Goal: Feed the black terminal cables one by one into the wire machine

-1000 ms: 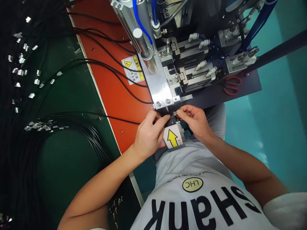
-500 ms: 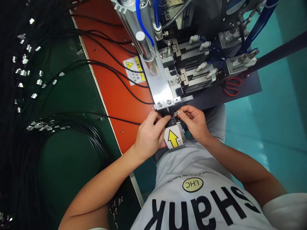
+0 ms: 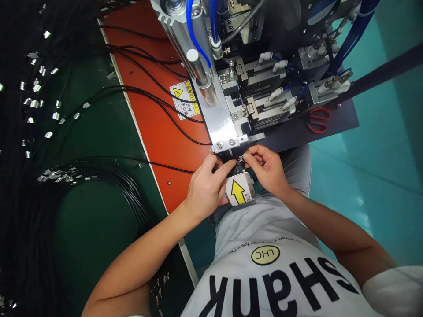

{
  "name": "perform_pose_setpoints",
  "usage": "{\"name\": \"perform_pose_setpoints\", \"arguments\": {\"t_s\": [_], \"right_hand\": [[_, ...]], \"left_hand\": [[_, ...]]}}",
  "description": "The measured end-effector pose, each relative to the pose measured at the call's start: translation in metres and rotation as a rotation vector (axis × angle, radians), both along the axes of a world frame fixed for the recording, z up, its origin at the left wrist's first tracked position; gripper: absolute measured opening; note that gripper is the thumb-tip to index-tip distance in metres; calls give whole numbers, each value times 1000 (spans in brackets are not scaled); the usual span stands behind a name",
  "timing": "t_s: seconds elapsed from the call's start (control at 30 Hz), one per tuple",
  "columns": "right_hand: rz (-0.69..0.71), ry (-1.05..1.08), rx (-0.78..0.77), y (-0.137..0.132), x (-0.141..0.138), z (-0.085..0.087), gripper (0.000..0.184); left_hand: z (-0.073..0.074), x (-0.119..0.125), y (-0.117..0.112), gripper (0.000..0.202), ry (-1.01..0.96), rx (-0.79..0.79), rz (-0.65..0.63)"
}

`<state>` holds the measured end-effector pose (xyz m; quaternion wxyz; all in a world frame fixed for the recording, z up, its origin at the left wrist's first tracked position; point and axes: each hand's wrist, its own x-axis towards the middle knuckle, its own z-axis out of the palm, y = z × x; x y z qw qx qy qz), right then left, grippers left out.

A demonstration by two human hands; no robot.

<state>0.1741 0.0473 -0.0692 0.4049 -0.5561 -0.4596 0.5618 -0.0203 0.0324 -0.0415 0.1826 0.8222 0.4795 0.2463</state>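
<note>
A black cable (image 3: 172, 167) runs from the green table across the orange board into my left hand (image 3: 206, 182), whose fingers are closed on it close to its end. Thin coloured wires (image 3: 241, 159) fan out of the cable's end. My right hand (image 3: 266, 167) pinches these wires between thumb and forefinger, just right of the left fingertips. Both hands are at the front edge of the machine (image 3: 224, 127), over a small black fixture (image 3: 237, 169). Below that fixture is a white plate with a yellow arrow (image 3: 238, 190). The exact wire tips are too small to make out.
Coiled black cables with silvery ends (image 3: 66, 174) lie on the green table (image 3: 95, 220) at left. More cables cross the orange board (image 3: 148, 132) beside a warning label (image 3: 185, 100). Red-handled scissors (image 3: 319, 119) rest on the dark plate at right. Blue air hoses (image 3: 198, 37) rise from the machine.
The hands stay almost in place, with small finger movements at the coloured wires. The surroundings shift slightly in view as the camera moves.
</note>
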Motion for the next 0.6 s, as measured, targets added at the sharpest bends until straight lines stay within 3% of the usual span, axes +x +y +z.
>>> {"name": "perform_pose_setpoints", "arguments": {"t_s": [0.6], "right_hand": [[-5, 69, -94, 2, 1, 8, 19]], "left_hand": [[-1, 0, 0, 34, 9, -2, 9]]}}
